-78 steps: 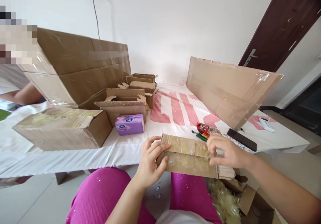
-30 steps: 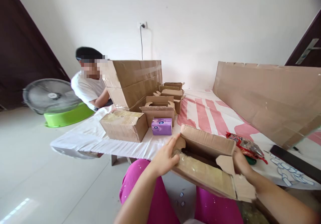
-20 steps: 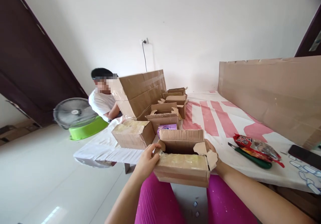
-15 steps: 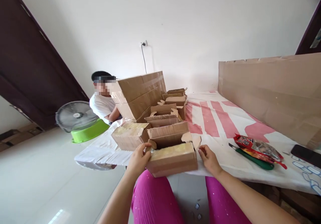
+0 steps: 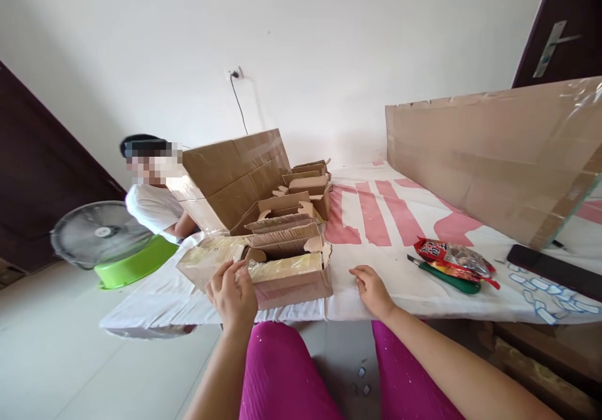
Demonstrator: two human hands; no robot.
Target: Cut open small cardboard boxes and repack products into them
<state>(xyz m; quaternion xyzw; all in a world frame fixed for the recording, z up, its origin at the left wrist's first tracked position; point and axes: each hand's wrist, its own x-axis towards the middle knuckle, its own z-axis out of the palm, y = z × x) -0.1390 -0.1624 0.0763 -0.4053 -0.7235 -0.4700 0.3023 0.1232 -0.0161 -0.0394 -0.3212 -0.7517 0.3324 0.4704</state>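
An open cardboard box [image 5: 294, 285] with raised flaps stands near the table's front edge. At its left end is my left hand [image 5: 234, 294], fingers apart and resting against the corner; the fingertips are partly hidden. My right hand [image 5: 376, 294] is over the tablecloth, to the right of the box and apart from it. Its fingers are drawn together, with nothing visible in them. Another cardboard box [image 5: 211, 256] touches the open one on the left. Behind them, several open boxes [image 5: 282, 205] run back in a row.
A large taped carton [image 5: 235, 175] stands back left, beside a person in a white shirt [image 5: 153, 210]. On the right lie a green-handled utility knife [image 5: 451, 281], a red snack packet [image 5: 454, 260] and a black phone [image 5: 555, 273], before a tall cardboard panel [image 5: 489, 150]. A fan [image 5: 103, 232] stands left.
The near box has shifted back onto the table, against the others. My right hand has come away from its right flap, and my left fingers have loosened at its left end. The view has turned right.
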